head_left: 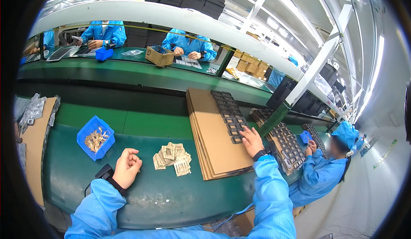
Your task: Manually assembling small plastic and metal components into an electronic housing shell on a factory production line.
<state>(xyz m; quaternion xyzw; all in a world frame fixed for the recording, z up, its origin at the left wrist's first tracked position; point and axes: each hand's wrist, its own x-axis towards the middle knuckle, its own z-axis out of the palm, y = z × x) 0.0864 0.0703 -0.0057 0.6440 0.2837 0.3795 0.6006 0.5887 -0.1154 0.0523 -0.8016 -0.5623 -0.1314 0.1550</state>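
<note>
My left hand [127,169] is closed over the green mat, its fingers curled in; whether anything is inside cannot be made out. It lies between a blue plastic bin [108,144] of small gold-coloured metal pieces [95,140] and a loose pile of flat beige pieces [172,157]. My right hand [251,142] reaches forward, fingers stretched out, at the near end of rows of small black rectangular frames [231,115]. Its fingertips overlap the nearest frame. Those frames lie along the right side of a stack of brown cardboard sheets [212,132].
More cardboard [36,140] with plastic bags stands at the left edge. A green post [276,119] rises right of the stack. Beyond it, a person in blue [323,170] works beside further black frames [287,142]. Other people sit across the bench, behind a white rail [171,20].
</note>
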